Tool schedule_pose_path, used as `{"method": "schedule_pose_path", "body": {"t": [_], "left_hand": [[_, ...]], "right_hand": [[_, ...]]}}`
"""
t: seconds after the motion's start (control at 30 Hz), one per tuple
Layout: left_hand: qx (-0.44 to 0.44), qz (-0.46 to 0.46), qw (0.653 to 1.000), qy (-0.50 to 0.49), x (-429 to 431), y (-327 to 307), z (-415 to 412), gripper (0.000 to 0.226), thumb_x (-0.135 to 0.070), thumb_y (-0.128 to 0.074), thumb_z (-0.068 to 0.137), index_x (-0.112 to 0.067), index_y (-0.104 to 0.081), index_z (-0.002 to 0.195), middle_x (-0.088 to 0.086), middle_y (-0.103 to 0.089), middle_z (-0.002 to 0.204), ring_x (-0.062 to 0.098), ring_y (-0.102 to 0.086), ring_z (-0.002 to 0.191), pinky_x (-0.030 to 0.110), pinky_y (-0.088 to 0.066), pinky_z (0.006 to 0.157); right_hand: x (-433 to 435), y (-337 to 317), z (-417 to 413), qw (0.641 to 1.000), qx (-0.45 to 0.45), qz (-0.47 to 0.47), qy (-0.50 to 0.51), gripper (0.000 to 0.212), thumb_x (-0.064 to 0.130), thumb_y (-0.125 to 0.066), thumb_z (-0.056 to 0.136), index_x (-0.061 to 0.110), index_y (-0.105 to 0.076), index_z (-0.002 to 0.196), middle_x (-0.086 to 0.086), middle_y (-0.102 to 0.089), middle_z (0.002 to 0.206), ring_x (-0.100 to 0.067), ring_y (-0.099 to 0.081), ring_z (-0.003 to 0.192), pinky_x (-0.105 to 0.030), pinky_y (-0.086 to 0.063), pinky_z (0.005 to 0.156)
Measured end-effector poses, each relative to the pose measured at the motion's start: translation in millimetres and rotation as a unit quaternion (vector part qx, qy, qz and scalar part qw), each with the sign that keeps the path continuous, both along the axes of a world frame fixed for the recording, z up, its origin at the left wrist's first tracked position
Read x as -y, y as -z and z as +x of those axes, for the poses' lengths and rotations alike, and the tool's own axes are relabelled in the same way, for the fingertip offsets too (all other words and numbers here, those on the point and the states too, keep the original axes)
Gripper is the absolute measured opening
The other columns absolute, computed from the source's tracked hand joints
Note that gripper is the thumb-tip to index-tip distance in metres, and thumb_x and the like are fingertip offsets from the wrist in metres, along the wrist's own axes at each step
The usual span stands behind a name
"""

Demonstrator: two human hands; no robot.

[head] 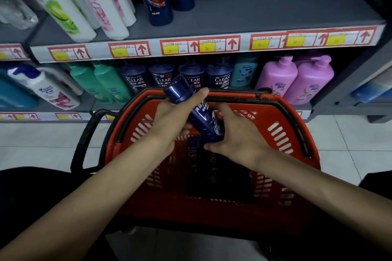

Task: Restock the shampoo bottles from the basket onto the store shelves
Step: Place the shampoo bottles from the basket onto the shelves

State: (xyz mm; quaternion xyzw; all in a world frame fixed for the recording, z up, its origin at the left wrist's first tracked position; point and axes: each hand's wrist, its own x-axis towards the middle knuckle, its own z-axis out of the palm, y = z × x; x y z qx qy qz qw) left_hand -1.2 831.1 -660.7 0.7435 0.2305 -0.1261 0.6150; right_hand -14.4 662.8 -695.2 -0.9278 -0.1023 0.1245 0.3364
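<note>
A dark blue shampoo bottle (198, 110) is tilted above the red basket (297, 133), cap end up and to the left. My left hand (174, 121) grips its upper part, thumb along the top. My right hand (237, 133) holds the lower end, thumb under the base. More dark bottles (214, 174) lie in the basket's bottom, hard to make out. A row of matching blue CLEAR bottles (162, 76) stands on the lower shelf just behind the basket.
The upper shelf (265, 15) carries white and dark blue bottles at left, with bare grey surface at right. Green bottles (99, 82) and pink pump bottles (294, 80) flank the CLEAR row. The basket's black handle (84, 140) sticks out left over the white tile floor.
</note>
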Motion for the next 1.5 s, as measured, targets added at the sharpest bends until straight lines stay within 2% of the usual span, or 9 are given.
{"method": "schedule_pose_path", "body": {"t": [0.17, 0.33, 0.57, 0.67, 0.83, 0.97, 1.2, 1.4, 1.5], "left_hand": [[-0.003, -0.008, 0.999, 0.040, -3.8, -13.8, 2.1, 0.080, -0.090, -0.056, 0.074, -0.022, -0.070, 0.113, 0.007, -0.079, 0.098, 0.021, -0.077, 0.084, 0.036, -0.062, 0.081], [0.006, -0.022, 0.999, 0.042, -9.8, -31.6, 1.8, 0.084, -0.090, -0.044, 0.080, -0.016, -0.074, 0.106, 0.008, -0.079, 0.096, 0.025, -0.078, 0.091, 0.042, -0.060, 0.086], [0.096, 0.026, 0.993, 0.061, -2.9, -39.6, -15.0, 0.061, -0.078, -0.055, 0.087, -0.023, -0.068, 0.110, 0.007, -0.077, 0.100, 0.025, -0.076, 0.093, 0.050, -0.059, 0.093], [0.134, 0.061, 0.982, 0.116, 7.0, -41.3, -23.0, 0.045, -0.067, -0.061, 0.091, -0.028, -0.065, 0.112, -0.001, -0.074, 0.105, 0.018, -0.074, 0.095, 0.042, -0.058, 0.090], [0.178, 0.113, 0.963, 0.167, 29.2, -59.0, -10.3, 0.043, -0.064, -0.067, 0.089, -0.037, -0.063, 0.123, -0.003, -0.070, 0.107, 0.013, -0.069, 0.100, 0.037, -0.057, 0.090], [0.195, 0.121, 0.955, 0.185, 55.2, -73.7, 4.4, 0.052, -0.059, -0.070, 0.089, -0.033, -0.058, 0.134, -0.001, -0.071, 0.106, 0.012, -0.069, 0.099, 0.033, -0.057, 0.085], [0.207, 0.074, 0.972, 0.079, 88.4, -75.0, 20.6, 0.042, -0.050, -0.087, 0.076, -0.030, -0.064, 0.105, 0.000, -0.079, 0.092, 0.016, -0.076, 0.087, 0.045, -0.061, 0.087], [0.223, -0.011, 0.974, 0.041, 90.1, -85.0, 22.6, 0.034, -0.034, -0.083, 0.086, -0.024, -0.070, 0.115, -0.001, -0.081, 0.089, 0.013, -0.078, 0.080, 0.037, -0.063, 0.077], [0.229, -0.046, 0.970, 0.059, 86.5, -92.8, 23.4, 0.026, -0.027, -0.076, 0.093, -0.020, -0.071, 0.118, -0.002, -0.081, 0.090, 0.009, -0.076, 0.079, 0.032, -0.061, 0.073]], "right_hand": [[2.5, -5.4, 5.7, 0.976, -0.125, 0.171, 0.055, 0.079, 0.017, -0.085, 0.067, 0.036, -0.041, 0.130, 0.001, -0.072, 0.096, -0.016, -0.071, 0.084, -0.041, -0.059, 0.083], [9.1, -9.7, 6.4, 0.869, -0.266, 0.398, 0.126, 0.064, 0.006, -0.068, 0.062, 0.027, -0.059, 0.121, -0.011, -0.074, 0.109, -0.030, -0.070, 0.102, -0.050, -0.057, 0.092], [14.8, -23.4, 4.1, 0.783, -0.249, 0.544, 0.172, 0.074, -0.001, -0.059, 0.056, 0.018, -0.058, 0.127, -0.016, -0.067, 0.110, -0.037, -0.064, 0.105, -0.061, -0.053, 0.098], [20.5, -37.1, 2.2, 0.810, -0.210, 0.521, 0.166, 0.063, 0.002, -0.063, 0.068, 0.033, -0.055, 0.122, -0.014, -0.069, 0.118, -0.036, -0.064, 0.113, -0.057, -0.054, 0.097], [32.5, -49.4, 2.6, 0.888, -0.094, 0.420, 0.160, 0.066, 0.011, -0.080, 0.078, 0.027, -0.045, 0.131, -0.006, -0.068, 0.118, -0.018, -0.069, 0.105, -0.044, -0.056, 0.096], [39.2, -52.0, 5.5, 0.904, -0.002, 0.399, 0.157, 0.073, 0.010, -0.085, 0.081, 0.025, -0.039, 0.135, 0.002, -0.069, 0.116, -0.005, -0.071, 0.097, -0.033, -0.060, 0.087], [45.0, -64.5, -0.2, 0.936, 0.141, 0.275, 0.167, 0.088, 0.040, -0.091, 0.070, 0.032, -0.040, 0.142, 0.021, -0.068, 0.107, 0.004, -0.069, 0.090, -0.025, -0.061, 0.078], [54.5, -77.3, 2.7, 0.932, 0.107, 0.318, 0.135, 0.084, 0.032, -0.085, 0.081, 0.035, -0.039, 0.152, 0.024, -0.066, 0.109, 0.008, -0.066, 0.096, -0.008, -0.051, 0.076], [59.5, -81.5, 12.3, 0.937, 0.075, 0.296, 0.169, 0.069, 0.028, -0.089, 0.078, 0.036, -0.047, 0.132, 0.019, -0.061, 0.097, 0.002, -0.062, 0.086, -0.010, -0.048, 0.070]]}}
